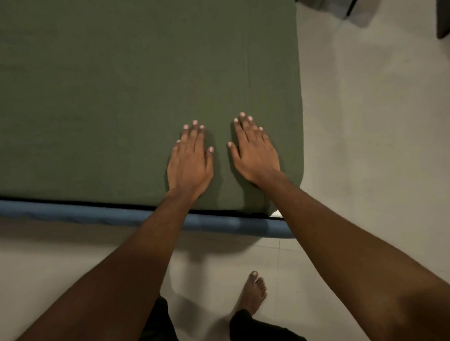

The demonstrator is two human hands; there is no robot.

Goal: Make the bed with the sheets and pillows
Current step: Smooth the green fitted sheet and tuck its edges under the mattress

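We've got left hand [189, 164] & right hand [254, 153] flat, fingers together, gripping nothing, on the olive-green fitted cotton sheet [110, 98] nr bed's 5 o'clock corner; sweep outward w/ even palm pressure.

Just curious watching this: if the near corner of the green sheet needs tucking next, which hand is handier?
Probably the right hand. It lies flat on the green sheet nearer the mattress corner, where a bit of white shows. The left hand rests further in along the blue bed frame.

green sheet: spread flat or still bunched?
Spread flat. The sheet lies smooth to the near and right edges, one faint crease; both hands, left and right, rest palm-down on it.
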